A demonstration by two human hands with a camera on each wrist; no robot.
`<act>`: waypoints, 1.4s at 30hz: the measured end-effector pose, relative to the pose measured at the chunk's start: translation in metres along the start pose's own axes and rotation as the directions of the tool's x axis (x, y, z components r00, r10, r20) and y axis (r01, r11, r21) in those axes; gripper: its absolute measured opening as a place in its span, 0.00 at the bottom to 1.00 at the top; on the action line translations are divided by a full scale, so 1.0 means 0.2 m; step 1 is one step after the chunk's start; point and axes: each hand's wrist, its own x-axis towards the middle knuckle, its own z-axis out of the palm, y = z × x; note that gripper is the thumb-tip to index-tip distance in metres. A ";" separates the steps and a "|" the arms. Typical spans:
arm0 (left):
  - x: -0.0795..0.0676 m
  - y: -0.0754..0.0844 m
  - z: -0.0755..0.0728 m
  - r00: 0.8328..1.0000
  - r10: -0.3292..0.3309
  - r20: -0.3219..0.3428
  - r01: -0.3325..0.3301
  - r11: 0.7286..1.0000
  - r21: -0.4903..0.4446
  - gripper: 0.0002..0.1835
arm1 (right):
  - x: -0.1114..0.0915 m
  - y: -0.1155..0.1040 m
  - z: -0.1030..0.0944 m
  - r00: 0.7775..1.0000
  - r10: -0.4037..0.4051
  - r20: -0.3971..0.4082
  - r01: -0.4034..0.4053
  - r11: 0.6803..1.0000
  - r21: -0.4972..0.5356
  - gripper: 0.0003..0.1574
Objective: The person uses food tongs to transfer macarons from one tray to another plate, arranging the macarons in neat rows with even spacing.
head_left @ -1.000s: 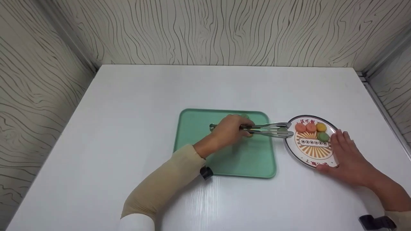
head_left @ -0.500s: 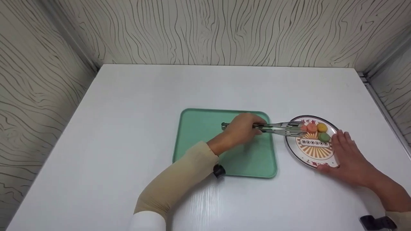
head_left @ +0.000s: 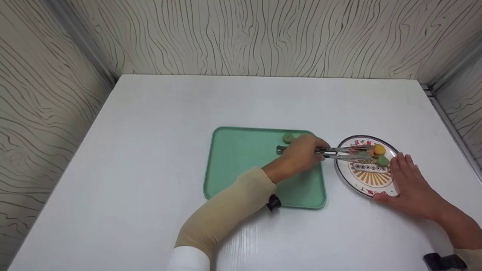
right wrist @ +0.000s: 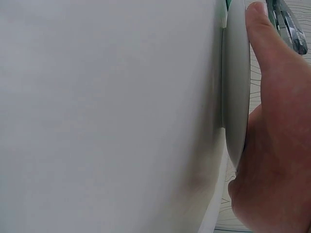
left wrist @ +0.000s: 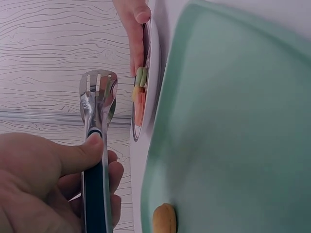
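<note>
My left hand (head_left: 301, 152) grips metal tongs (left wrist: 95, 184), its thumb lying along their dark handle in the left wrist view. The tongs' slotted ends reach over the white patterned plate (head_left: 348, 175), with a green macaron (head_left: 363, 154) between them. On the plate's far side are a yellow macaron (head_left: 379, 149), another green macaron (head_left: 382, 162) and pink-orange ones (left wrist: 139, 109), the latter largely behind the tongs in the head view. With fingers straight, my right hand (head_left: 414, 188) rests against the plate's right rim; the thumb lies at its near edge.
A green tray (head_left: 241, 169) lies left of the plate, under my left forearm. In it are a green macaron (head_left: 289, 138) at the back and an orange-yellow macaron (left wrist: 164, 219). Wood-grain patterned walls (head_left: 241, 37) enclose the white table (head_left: 158, 124).
My left hand has moved right with the tongs, carrying the green macaron from the tray's edge to over the plate. The right hand has stayed at the plate's rim.
</note>
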 end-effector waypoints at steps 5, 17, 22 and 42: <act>0.04 0.04 0.05 0.998 -0.050 0.023 0.050 0.999 0.011 0.18 | 0.00 0.00 0.00 1.000 -0.004 -0.004 0.004 1.000 0.004 0.73; 0.10 0.08 0.13 0.996 -0.086 0.031 0.084 0.994 0.069 0.20 | 0.00 0.01 0.00 0.999 -0.027 -0.016 0.027 1.000 -0.002 0.74; 0.12 0.09 0.16 0.996 -0.090 0.027 0.088 0.994 0.069 0.20 | 0.00 0.01 0.00 1.000 -0.019 -0.009 0.019 1.000 -0.003 0.74; 0.15 0.08 0.20 0.990 -0.131 0.053 0.126 0.988 0.095 0.24 | 0.01 0.01 0.00 1.000 -0.018 -0.013 0.018 1.000 -0.012 0.75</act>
